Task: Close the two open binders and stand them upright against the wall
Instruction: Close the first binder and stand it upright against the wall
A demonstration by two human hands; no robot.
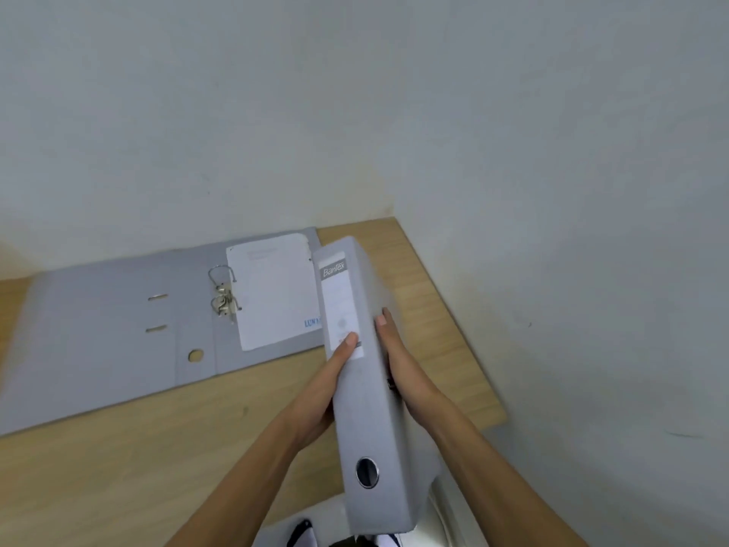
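A closed grey binder (365,392) hangs above the table's right side, spine up with a white label and a ring hole. My left hand (327,384) presses its left cover, thumb on the spine label. My right hand (398,365) lies flat against its right cover. A second grey binder (118,333) lies open flat on the table to the left, against the wall, its metal ring mechanism (225,294) upright and a white sheet (276,290) on its right half.
The wooden table (157,448) sits in a corner, with pale walls (355,112) behind and to the right. Its right edge runs diagonally close to the held binder. Shoes and floor show below the front edge.
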